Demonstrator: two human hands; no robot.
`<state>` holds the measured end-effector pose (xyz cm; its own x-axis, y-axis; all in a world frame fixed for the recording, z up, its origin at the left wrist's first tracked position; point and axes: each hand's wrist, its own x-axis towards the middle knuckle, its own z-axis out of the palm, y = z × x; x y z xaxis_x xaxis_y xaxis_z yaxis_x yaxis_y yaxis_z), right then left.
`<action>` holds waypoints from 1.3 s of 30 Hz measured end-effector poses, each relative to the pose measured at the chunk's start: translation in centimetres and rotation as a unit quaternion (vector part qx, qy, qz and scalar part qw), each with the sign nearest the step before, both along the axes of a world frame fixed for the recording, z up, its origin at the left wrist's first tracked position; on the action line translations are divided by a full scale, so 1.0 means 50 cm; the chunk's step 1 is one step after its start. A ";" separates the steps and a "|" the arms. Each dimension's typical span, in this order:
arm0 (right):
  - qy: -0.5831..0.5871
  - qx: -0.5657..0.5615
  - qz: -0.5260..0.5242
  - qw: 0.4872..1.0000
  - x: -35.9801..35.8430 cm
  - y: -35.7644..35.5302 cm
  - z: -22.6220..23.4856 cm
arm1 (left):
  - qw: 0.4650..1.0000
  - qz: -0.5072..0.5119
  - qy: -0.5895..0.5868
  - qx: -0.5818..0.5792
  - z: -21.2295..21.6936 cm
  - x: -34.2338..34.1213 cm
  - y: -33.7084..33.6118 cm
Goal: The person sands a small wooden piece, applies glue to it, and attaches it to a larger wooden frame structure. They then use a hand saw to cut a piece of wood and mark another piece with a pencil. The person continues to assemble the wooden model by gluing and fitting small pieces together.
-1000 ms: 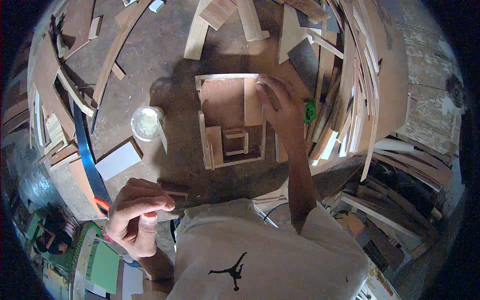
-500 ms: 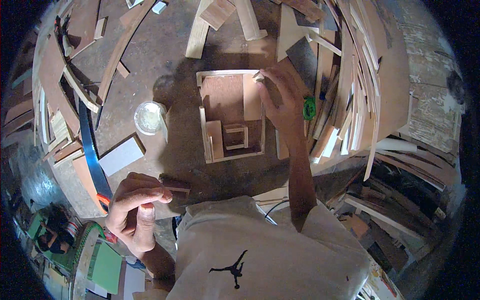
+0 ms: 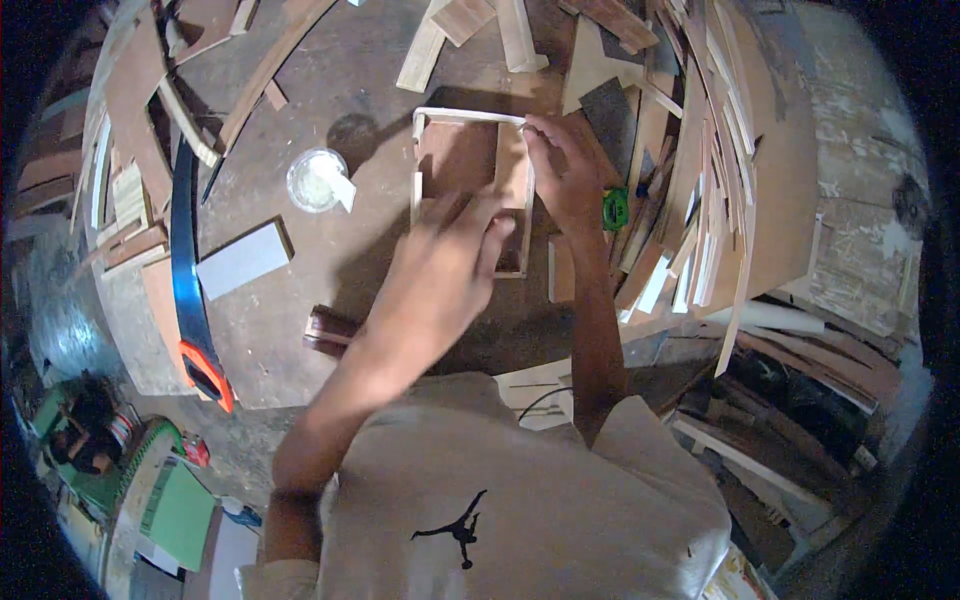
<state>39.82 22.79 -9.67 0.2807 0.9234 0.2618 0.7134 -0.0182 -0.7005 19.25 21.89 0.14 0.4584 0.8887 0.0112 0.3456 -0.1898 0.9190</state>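
A small open wooden box (image 3: pixel 455 150) of thin panels lies on the worn workbench (image 3: pixel 340 90). My right hand (image 3: pixel 562 170) grips the box's far right corner, fingers pinched on the wall's top edge. Seen from the back, my left hand (image 3: pixel 445 258) reaches over the near half of the box, its fingers stretched toward the inner partition. It hides that part of the box, and whether anything is under its fingers does not show.
A round white pot (image 3: pixel 317 180) stands left of the box. A blue handsaw (image 3: pixel 185 265) with an orange handle, a grey board (image 3: pixel 243 258) and a dark wood block (image 3: pixel 328 328) lie near left. A green tape measure (image 3: pixel 615 208) and stacked wood strips (image 3: pixel 700 150) are at the right.
My left hand has swung up from beside my body at the lower left onto the box. My right hand has stayed on the box's right corner.
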 end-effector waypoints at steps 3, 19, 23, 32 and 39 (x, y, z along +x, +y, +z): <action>-0.119 -0.038 0.035 0.992 0.027 0.013 -0.019 | 0.993 -0.031 0.110 0.021 -0.111 0.052 0.047; 0.148 -0.082 0.045 0.985 0.079 0.028 -0.058 | 0.978 -0.099 0.182 -0.014 -0.220 0.105 0.164; 0.180 -0.094 0.037 0.978 0.070 0.032 -0.041 | 0.967 -0.133 0.215 -0.034 -0.248 0.117 0.190; 0.102 -0.037 0.044 0.993 0.077 0.035 -0.066 | 0.969 -0.139 0.174 -0.105 -0.249 0.110 0.198; 0.145 -0.053 0.019 0.988 0.058 0.030 -0.042 | 0.988 -0.123 0.095 -0.018 -0.258 0.097 0.185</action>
<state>42.72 24.27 -11.76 0.2949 0.9524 0.0772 0.4853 -0.0797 -0.8707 24.10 31.17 -12.77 0.6518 0.7478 -0.1262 0.4600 -0.2575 0.8498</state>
